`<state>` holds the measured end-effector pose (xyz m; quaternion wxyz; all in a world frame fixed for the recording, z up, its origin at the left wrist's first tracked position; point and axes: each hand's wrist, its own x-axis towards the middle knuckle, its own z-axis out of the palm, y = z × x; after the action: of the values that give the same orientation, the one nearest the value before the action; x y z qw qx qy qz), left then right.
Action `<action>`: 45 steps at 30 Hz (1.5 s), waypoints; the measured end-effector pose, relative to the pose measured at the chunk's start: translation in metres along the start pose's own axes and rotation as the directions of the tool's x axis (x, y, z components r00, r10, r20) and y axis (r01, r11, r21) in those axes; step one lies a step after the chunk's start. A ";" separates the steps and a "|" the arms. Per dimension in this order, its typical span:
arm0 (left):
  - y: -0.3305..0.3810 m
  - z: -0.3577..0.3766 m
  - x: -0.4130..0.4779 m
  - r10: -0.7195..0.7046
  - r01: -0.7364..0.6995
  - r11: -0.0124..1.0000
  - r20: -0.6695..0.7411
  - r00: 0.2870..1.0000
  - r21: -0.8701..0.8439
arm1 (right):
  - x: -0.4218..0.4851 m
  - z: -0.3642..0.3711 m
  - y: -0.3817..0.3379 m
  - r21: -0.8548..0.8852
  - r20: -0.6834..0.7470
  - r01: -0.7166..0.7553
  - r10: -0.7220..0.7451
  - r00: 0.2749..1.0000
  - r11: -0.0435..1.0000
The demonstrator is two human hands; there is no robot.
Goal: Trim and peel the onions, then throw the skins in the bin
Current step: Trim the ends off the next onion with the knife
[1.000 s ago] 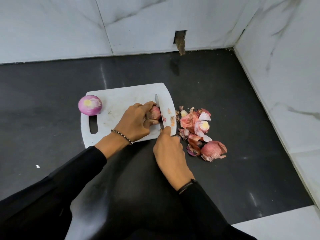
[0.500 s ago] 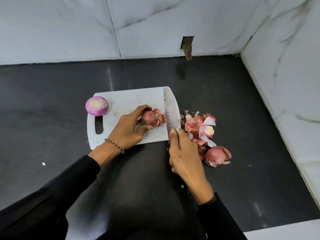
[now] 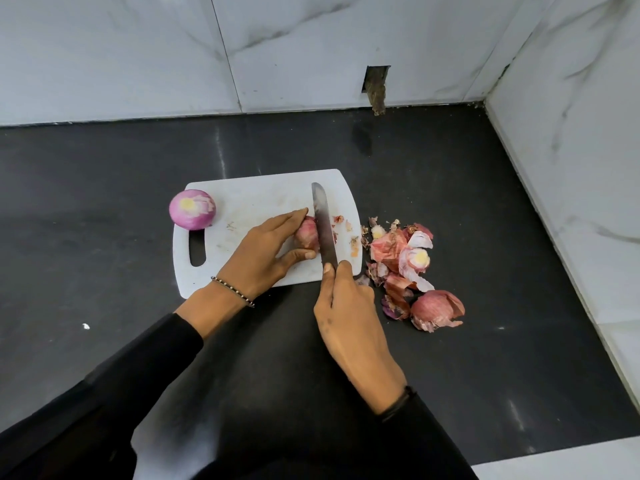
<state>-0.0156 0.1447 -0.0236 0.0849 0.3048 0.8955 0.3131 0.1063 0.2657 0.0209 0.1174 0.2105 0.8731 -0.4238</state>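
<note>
A white cutting board (image 3: 263,195) lies on the black counter. My left hand (image 3: 263,254) pins a small unpeeled red onion (image 3: 306,233) on the board. My right hand (image 3: 346,306) grips a knife (image 3: 323,226), its blade lying across the onion's right end. A peeled purple onion (image 3: 192,209) rests at the board's far left corner. A heap of red onion skins (image 3: 405,258) and trimmed ends lies on the counter right of the board, with one more skin-covered onion (image 3: 436,308) at its near end.
White marble walls (image 3: 571,150) close the counter at the back and on the right, forming a corner. A small rectangular wall opening (image 3: 375,84) sits above the counter's back edge. No bin is in view.
The knife, lifted off to the right half a second ago, has come back down across the onion's right end. My left hand has closed over the onion again.
</note>
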 end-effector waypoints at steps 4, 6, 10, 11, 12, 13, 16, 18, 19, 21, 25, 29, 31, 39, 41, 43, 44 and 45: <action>0.009 -0.002 0.008 0.016 -0.019 0.996 0.036 0.999 0.084 | 0.004 0.002 0.003 -0.075 -0.035 0.019 -0.021 0.999 0.997; 0.012 -0.003 0.012 0.018 -0.026 0.991 0.059 0.998 0.132 | 0.005 0.003 0.002 -0.102 -0.044 0.031 -0.035 0.998 0.994; 0.010 -0.004 0.012 0.106 -0.110 0.980 0.033 0.994 0.167 | 0.006 0.001 -0.004 -0.146 -0.007 0.010 -0.012 1.000 0.989; 0.008 -0.004 0.012 0.114 -0.116 0.982 0.024 0.993 0.148 | 0.005 0.001 -0.006 -0.157 0.002 0.004 -0.004 1.000 0.988; 0.007 -0.005 0.012 0.114 -0.116 0.985 0.017 0.993 0.130 | 0.006 0.002 -0.007 -0.172 0.010 -0.003 0.005 1.000 0.985; 0.006 -0.005 0.013 0.110 -0.111 0.987 0.012 0.994 0.116 | 0.007 0.002 -0.009 -0.194 0.020 -0.014 0.018 1.000 0.981; 0.006 -0.004 0.018 0.126 -0.127 0.987 0.013 0.992 0.100 | 0.016 0.003 -0.014 -0.245 0.010 -0.068 0.073 0.997 0.967; 0.006 -0.002 0.020 0.112 -0.112 0.990 0.010 0.994 0.089 | 0.022 0.003 -0.017 -0.260 -0.007 -0.083 0.084 0.996 0.962; 0.007 -0.002 0.020 0.099 -0.099 0.991 0.007 0.995 0.092 | 0.023 0.004 -0.018 -0.272 -0.013 -0.087 0.087 0.996 0.958; 0.008 -0.002 0.021 0.080 -0.081 0.991 0.010 0.997 0.108 | 0.024 0.007 -0.020 -0.308 -0.024 -0.097 0.095 0.995 0.946; 0.015 -0.003 0.023 0.071 -0.076 0.988 0.041 0.997 0.138 | 0.019 0.013 -0.017 -0.325 -0.041 -0.129 0.122 0.992 0.937; 0.012 -0.004 0.023 0.070 -0.079 0.983 0.060 0.996 0.167 | 0.015 0.014 -0.017 -0.337 -0.028 -0.145 0.144 0.989 0.930; 0.014 -0.004 0.025 0.068 -0.080 0.980 0.070 0.995 0.183 | 0.024 0.015 -0.015 -0.344 -0.037 -0.119 0.113 0.993 0.931; 0.016 -0.004 0.025 0.025 -0.033 0.982 0.047 0.999 0.187 | 0.011 0.026 0.000 -0.336 -0.022 -0.162 0.165 0.986 0.928; 0.013 -0.002 0.021 0.037 -0.041 0.987 0.031 0.999 0.157 | 0.009 0.025 0.001 -0.352 -0.033 -0.163 0.162 0.986 0.922; 0.012 -0.001 0.017 0.029 -0.029 0.993 0.003 1.000 0.112 | 0.011 0.023 0.004 -0.363 -0.029 -0.153 0.152 0.988 0.919; 0.010 -0.001 0.015 0.015 -0.014 0.997 -0.015 1.000 0.081 | 0.012 0.021 0.006 -0.352 -0.029 -0.150 0.149 0.988 0.924; 0.008 0.000 0.013 0.002 -0.001 0.999 -0.031 1.000 0.044 | 0.012 0.019 0.009 -0.317 -0.030 -0.147 0.145 0.989 0.937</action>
<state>-0.0219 0.1576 -0.0178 0.0641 0.3023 0.9031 0.2981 0.1002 0.2589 -0.0018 0.1785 0.2542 0.9123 -0.2669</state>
